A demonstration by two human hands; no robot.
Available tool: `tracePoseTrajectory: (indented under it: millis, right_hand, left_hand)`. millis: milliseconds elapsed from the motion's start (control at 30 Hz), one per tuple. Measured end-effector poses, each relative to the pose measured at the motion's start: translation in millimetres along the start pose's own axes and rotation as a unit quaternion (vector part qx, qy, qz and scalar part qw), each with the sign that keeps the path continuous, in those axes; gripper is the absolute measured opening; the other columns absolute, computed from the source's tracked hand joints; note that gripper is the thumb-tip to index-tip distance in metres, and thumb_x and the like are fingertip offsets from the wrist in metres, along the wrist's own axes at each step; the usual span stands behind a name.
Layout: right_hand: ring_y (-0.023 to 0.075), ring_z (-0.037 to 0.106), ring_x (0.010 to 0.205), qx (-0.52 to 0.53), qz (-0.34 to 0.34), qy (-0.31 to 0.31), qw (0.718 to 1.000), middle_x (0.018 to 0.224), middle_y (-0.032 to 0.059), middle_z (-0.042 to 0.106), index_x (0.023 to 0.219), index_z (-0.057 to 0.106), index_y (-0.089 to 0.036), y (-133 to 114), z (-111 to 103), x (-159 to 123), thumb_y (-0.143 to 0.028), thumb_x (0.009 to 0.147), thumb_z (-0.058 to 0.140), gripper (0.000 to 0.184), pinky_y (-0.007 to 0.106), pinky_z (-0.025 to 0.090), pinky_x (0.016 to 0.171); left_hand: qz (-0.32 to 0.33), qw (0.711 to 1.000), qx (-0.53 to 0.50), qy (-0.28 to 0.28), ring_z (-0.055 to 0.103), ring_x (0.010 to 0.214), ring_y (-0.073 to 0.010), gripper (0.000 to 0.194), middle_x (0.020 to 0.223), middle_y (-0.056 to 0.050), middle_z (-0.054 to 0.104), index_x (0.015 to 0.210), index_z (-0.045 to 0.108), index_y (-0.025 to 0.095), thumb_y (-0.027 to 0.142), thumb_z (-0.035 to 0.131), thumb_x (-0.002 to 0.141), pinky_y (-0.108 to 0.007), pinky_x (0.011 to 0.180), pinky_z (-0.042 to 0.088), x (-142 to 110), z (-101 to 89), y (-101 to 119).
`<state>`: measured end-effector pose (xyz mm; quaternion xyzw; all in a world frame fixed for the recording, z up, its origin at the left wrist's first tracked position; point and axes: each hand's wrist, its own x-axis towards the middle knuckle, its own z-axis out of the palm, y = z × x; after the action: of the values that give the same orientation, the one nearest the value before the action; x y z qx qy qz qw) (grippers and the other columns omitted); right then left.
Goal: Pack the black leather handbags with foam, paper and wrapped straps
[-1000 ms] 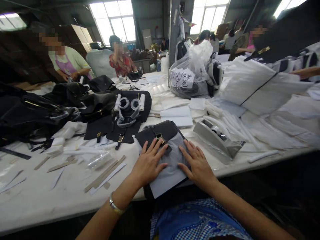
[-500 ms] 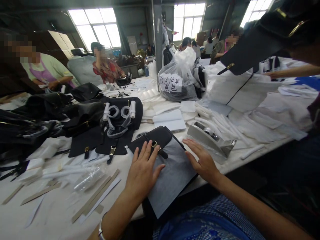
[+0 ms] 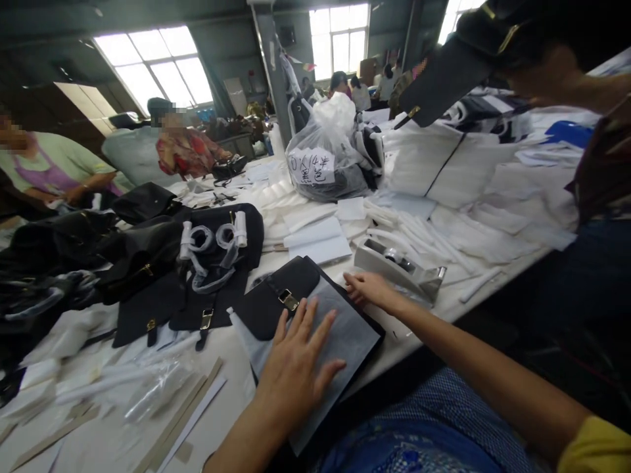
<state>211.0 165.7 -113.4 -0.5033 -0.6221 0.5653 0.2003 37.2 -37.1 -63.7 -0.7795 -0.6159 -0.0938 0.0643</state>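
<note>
Head view, the only feed I have. The black bag [image 3: 279, 295] lies at the near edge of the white table [image 3: 234, 364], directly before the person, flap towards the far side, its gold buckle [image 3: 288, 300] facing up. A pale sheet [image 3: 340, 358] covers the front below the flap.

Left hand [image 3: 298, 361]: laid over the sheet, fingers spread apart, fingertips just below the buckle. Right hand [image 3: 369, 289]: beside the bag's right edge, fingers curled close together — I cannot tell whether they pinch anything. The grey tape dispenser [image 3: 404, 272] sits just beyond it.

To the left I log more black bags [image 3: 140, 259], wrapped straps [image 3: 211, 263] and, nearer, cardboard strips [image 3: 180, 417]. Farther back — a clear plastic sack [image 3: 320, 174] with a handwritten label, and a co-worker in a red patterned top [image 3: 190, 154].
</note>
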Motion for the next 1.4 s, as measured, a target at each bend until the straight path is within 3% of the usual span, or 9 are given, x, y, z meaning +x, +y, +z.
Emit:
tracePoseTrajectory:
  millis: [167,333,467,667,800,967,1067,1200,1400]
  right_hand:
    - [0.0152,0.064,0.051,0.120,0.074,-0.034,0.990,0.068,0.0098,0.071,0.069,0.063,-0.013,4,15,27,-0.059,0.084,0.065,0.048,0.022,0.049,0.041]
    - [0.0121,0.068,0.071,0.279,0.031,-0.039,0.959,0.088,0.0069,0.074,0.084,0.067,-0.016,11,15,26,-0.046,0.079,0.075,0.032,0.023,0.057,0.067]
    - [0.0159,0.069,0.095,0.357,-0.037,-0.061,0.931,0.110,0.0072,0.072,0.097,0.071,-0.018,13,7,4,-0.050,0.079,0.072,0.037,0.029,0.054,0.091]
    - [0.0219,0.064,0.110,0.369,-0.103,-0.028,0.923,0.118,0.0063,0.070,0.101,0.074,-0.019,20,4,-20,-0.049,0.079,0.071,0.037,0.037,0.047,0.102]
    - [0.0224,0.059,0.118,0.175,-0.266,0.066,0.946,0.122,0.0053,0.069,0.105,0.075,-0.024,21,-1,-32,-0.035,0.086,0.069,0.023,0.039,0.044,0.106]
    - [0.0226,0.062,0.102,-0.156,-0.434,0.172,0.871,0.118,0.0080,0.070,0.108,0.075,-0.024,9,-11,-59,-0.018,0.091,0.061,0.023,0.038,0.053,0.091]
    - [0.0219,0.064,0.096,-0.218,-0.478,0.165,0.835,0.109,0.0075,0.073,0.112,0.073,-0.021,0,-9,-71,-0.017,0.093,0.059,0.024,0.036,0.055,0.086]
    - [0.0208,0.069,0.094,-0.241,-0.491,0.157,0.822,0.105,0.0074,0.076,0.117,0.070,-0.018,-3,7,-80,-0.011,0.093,0.055,0.029,0.034,0.056,0.086]
    - [0.0303,0.063,0.107,-0.328,-0.460,0.208,0.799,0.127,0.0047,0.069,0.110,0.074,-0.025,-3,29,-94,-0.013,0.085,0.064,0.029,0.048,0.051,0.090]
  left_hand:
    - [0.027,0.999,0.020,-0.034,0.023,0.148,-0.0365,0.071,0.162,-0.015,0.023,0.154,0.029,0.028,0.052,0.055,0.092,-0.064,0.112,0.032,-6,30.7,7]
    - [0.027,0.998,0.051,-0.034,0.022,0.149,-0.0353,0.069,0.163,-0.014,0.019,0.155,0.026,0.028,0.045,0.054,0.094,-0.062,0.113,0.030,-14,42.4,12]
    - [0.025,0.996,0.064,-0.052,0.021,0.149,-0.0344,0.066,0.164,-0.013,0.017,0.155,0.025,0.028,0.045,0.050,0.096,-0.061,0.115,0.027,-11,39.2,14]
    - [0.019,0.996,0.052,-0.076,0.022,0.149,-0.0347,0.064,0.164,-0.013,0.017,0.154,0.029,0.028,0.047,0.049,0.096,-0.061,0.116,0.026,-9,37.9,14]
    - [0.016,0.995,0.056,-0.083,0.021,0.149,-0.0350,0.064,0.164,-0.014,0.016,0.154,0.029,0.028,0.049,0.048,0.097,-0.061,0.115,0.026,-9,37.6,15]
    - [0.012,0.996,0.042,-0.081,0.019,0.149,-0.0354,0.064,0.164,-0.013,0.016,0.154,0.029,0.028,0.049,0.049,0.096,-0.061,0.117,0.022,-9,37.5,17]
    - [0.003,0.996,0.028,-0.082,0.016,0.150,-0.0359,0.064,0.164,-0.013,0.016,0.153,0.031,0.028,0.048,0.050,0.095,-0.062,0.117,0.020,-10,37.7,18]
    - [0.000,0.997,0.007,-0.082,0.014,0.150,-0.0352,0.065,0.163,-0.016,0.018,0.153,0.032,0.026,0.047,0.052,0.094,-0.063,0.118,0.018,-11,37.4,19]
    - [-0.010,0.999,-0.022,-0.039,0.022,0.148,-0.0360,0.066,0.158,-0.013,0.034,0.152,0.033,0.027,0.051,0.053,0.094,-0.063,0.118,0.020,-14,38.2,20]
